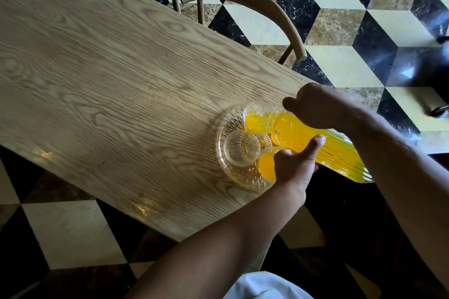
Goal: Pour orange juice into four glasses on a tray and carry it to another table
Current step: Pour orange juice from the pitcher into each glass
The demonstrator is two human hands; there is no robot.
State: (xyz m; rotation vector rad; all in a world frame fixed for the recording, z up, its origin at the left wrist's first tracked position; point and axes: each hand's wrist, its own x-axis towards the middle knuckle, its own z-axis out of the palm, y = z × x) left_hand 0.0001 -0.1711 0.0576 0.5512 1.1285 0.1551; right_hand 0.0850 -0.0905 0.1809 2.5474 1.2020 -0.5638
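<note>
The right grip (323,109) was closed around the neck end of the tall ribbed clear-glass pitcher of orange juice (323,150), fingers curled over the top near the spout. The left grip (295,165) supported the pitcher from below and to the side, thumb laid against the ribbed wall, the other fingers wrapped beneath as far as could be seen.

The pitcher lay steeply tilted. Its long axis ran from the base, low and to the right of both grips and out past the edge of the light oak-grain wooden surface (109,80), up to the spout just left of the right grip. The spout stood over the far clear glass (257,118), which was partly filled and receiving juice.

All glasses stood on the round cut-glass tray (224,165), just left of the grips. A filled glass (266,165) stood directly against the left grip, partly hidden by it. An empty clear glass (240,148) stood further left, just beside both. A fourth glass appeared to lie under the pitcher's neck; its fill level could not be determined.

Judgement: the next pour required moving the spout leftward and toward the person, to the empty glass. That glass lay nearer the left grip, so the right grip would steer the neck while the left carried the weight.
</note>
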